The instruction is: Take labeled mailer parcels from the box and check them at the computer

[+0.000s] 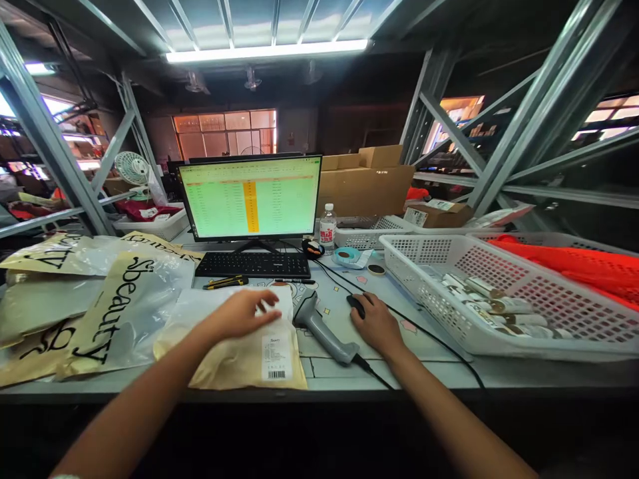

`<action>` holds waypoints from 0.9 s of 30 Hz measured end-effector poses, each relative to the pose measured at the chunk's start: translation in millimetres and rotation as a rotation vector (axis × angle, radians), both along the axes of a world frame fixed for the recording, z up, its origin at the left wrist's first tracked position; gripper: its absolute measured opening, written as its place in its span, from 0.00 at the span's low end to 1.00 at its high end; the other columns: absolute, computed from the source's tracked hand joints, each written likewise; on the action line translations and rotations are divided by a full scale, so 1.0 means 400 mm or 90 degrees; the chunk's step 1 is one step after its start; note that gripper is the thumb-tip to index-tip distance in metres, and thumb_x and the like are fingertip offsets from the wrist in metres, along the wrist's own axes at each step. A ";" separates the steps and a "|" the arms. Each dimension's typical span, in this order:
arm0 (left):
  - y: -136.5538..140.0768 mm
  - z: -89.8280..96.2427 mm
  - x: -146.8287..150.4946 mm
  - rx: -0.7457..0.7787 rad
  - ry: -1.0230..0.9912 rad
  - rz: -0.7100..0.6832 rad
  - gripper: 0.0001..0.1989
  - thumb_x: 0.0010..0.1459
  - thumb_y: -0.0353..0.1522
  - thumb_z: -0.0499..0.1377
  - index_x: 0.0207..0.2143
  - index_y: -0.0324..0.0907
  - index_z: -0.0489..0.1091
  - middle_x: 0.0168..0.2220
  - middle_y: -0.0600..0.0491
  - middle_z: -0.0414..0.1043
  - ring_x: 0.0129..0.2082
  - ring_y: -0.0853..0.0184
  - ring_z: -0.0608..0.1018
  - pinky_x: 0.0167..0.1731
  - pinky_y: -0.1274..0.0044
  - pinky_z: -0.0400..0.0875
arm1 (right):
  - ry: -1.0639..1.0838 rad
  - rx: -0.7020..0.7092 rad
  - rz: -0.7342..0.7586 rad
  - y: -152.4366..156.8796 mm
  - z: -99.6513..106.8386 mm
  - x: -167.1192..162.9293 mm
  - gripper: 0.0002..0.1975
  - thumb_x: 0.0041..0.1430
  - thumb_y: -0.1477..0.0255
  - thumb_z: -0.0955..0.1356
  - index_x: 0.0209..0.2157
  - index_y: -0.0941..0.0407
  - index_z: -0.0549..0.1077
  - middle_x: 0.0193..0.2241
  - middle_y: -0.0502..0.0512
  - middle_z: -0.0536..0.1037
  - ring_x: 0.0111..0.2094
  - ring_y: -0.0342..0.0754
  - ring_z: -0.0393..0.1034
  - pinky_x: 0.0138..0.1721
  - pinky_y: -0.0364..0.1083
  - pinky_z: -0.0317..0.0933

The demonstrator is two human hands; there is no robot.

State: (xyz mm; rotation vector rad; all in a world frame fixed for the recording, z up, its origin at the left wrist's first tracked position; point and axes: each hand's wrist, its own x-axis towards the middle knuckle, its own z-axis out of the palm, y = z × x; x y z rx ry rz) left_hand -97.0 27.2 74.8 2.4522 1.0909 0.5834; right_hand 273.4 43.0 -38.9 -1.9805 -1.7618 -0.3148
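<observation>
My right hand rests over a black computer mouse, fingers curved round it. Above a cream and clear plastic bag is my left hand, its fingers apart and nothing in them. A white label with a barcode is stuck on that bag's lower right. Between my hands lies a grey barcode scanner, its head toward the monitor. Behind them stand a black keyboard and a monitor showing a spreadsheet with an orange column.
Several "Sbeauty" bags are piled at the left. On the right, a white plastic basket holds small rolled items; red material lies beyond. A bottle, tape roll and yellow cutter sit near the keyboard. Cables cross the desk.
</observation>
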 end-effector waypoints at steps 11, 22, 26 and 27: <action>0.429 -0.138 0.279 0.113 0.189 0.117 0.32 0.63 0.51 0.60 0.64 0.46 0.66 0.71 0.45 0.55 0.71 0.45 0.54 0.67 0.51 0.53 | -0.013 0.023 0.008 -0.004 -0.008 0.003 0.19 0.68 0.68 0.63 0.57 0.54 0.73 0.60 0.60 0.68 0.57 0.57 0.66 0.51 0.52 0.69; 0.414 -0.094 0.267 0.084 0.216 0.159 0.33 0.65 0.54 0.54 0.65 0.46 0.64 0.74 0.47 0.46 0.73 0.47 0.49 0.69 0.52 0.49 | -0.024 0.027 0.005 -0.004 -0.009 0.006 0.19 0.68 0.68 0.62 0.57 0.52 0.73 0.60 0.58 0.69 0.58 0.55 0.66 0.50 0.50 0.69; 0.349 -0.030 0.058 0.006 0.242 0.150 0.34 0.61 0.53 0.57 0.64 0.46 0.65 0.66 0.47 0.66 0.64 0.54 0.69 0.63 0.66 0.64 | -0.024 0.025 0.014 -0.001 -0.006 0.005 0.20 0.67 0.67 0.62 0.57 0.54 0.74 0.60 0.59 0.68 0.57 0.56 0.67 0.53 0.52 0.69; 0.326 -0.022 -0.007 -0.033 0.261 0.150 0.34 0.58 0.54 0.60 0.61 0.46 0.69 0.63 0.47 0.70 0.61 0.54 0.73 0.60 0.68 0.67 | -0.022 0.024 0.018 0.001 -0.005 0.005 0.20 0.67 0.67 0.61 0.56 0.54 0.74 0.60 0.60 0.68 0.57 0.57 0.67 0.53 0.53 0.68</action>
